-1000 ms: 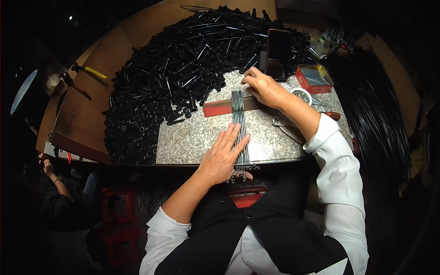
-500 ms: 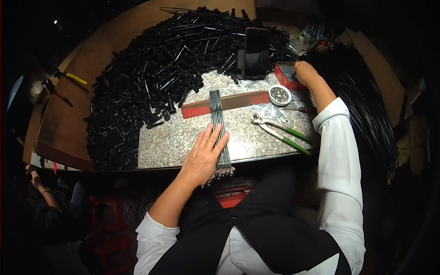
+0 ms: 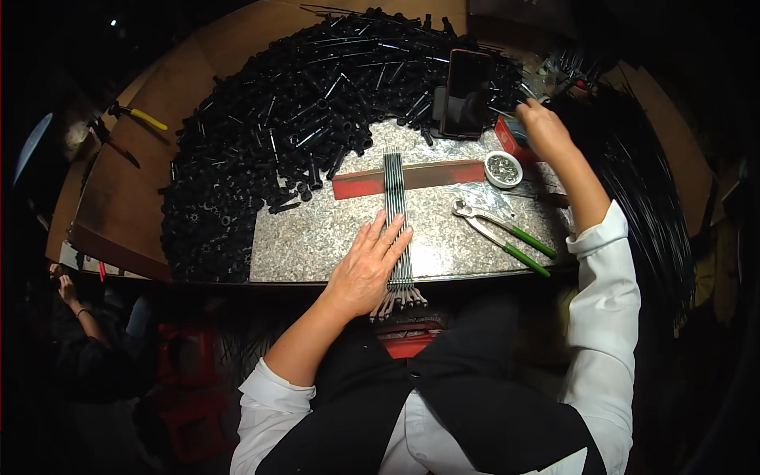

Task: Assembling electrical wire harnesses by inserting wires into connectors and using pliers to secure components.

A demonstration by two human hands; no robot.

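My left hand (image 3: 362,267) lies flat with its fingers stretched over a row of thin metal rods (image 3: 394,186). The rods lie side by side across a long red and brown bar (image 3: 445,172), and their knobbed lower ends stick out past the near table edge. At the right, my right hand (image 3: 543,127) hovers by a small red box (image 3: 511,136), partly covering it. Its fingers are pinched together; what they hold, if anything, is too small to make out. A white bowl (image 3: 503,169) of small metal pieces stands just below the box.
Green-handled pincers (image 3: 507,235) lie on the speckled slab (image 3: 301,237). A dark phone (image 3: 467,93) stands upright behind it. Black tubular parts (image 3: 261,127) are heaped at the left and back, long black strands (image 3: 649,198) at the right. Another person's hand (image 3: 69,291) shows far left.
My right hand has come out of the red box and risen a little beyond it. The left hand stays flat on the rods. The whole view has shifted slightly.
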